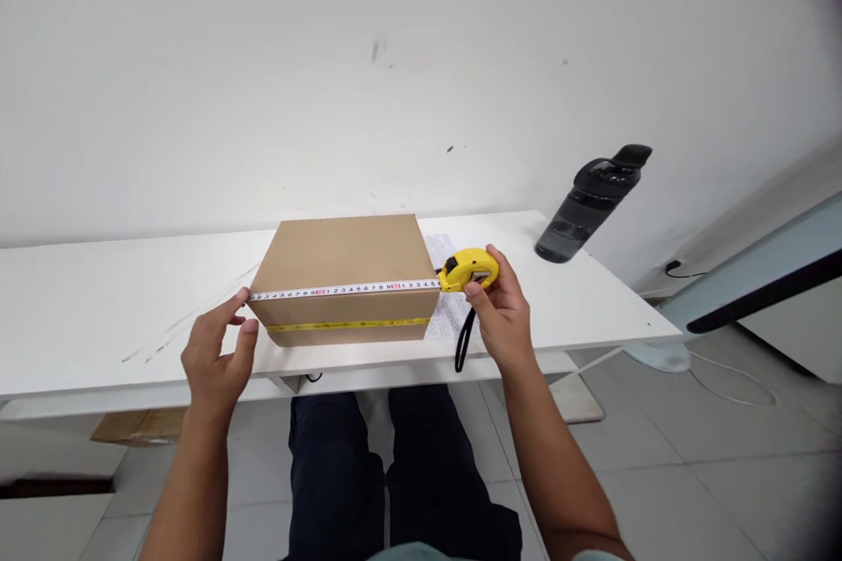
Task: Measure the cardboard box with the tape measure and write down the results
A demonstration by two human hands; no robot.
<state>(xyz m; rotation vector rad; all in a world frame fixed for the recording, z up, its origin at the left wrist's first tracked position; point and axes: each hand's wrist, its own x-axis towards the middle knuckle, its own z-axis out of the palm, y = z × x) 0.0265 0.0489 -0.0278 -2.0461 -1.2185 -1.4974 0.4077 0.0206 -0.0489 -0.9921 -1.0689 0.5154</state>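
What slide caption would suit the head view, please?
Left hand and right hand stretch a yellow tape measure across a brown box.

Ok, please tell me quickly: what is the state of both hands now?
Left hand: partly open, touching the left end of the tape blade.
Right hand: closed, holding the yellow tape measure.

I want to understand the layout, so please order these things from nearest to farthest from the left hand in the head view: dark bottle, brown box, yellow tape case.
From the left hand:
1. Brown box: directly to its right.
2. Yellow tape case: beyond the box's right end, in the right hand.
3. Dark bottle: farther right, past the right hand.
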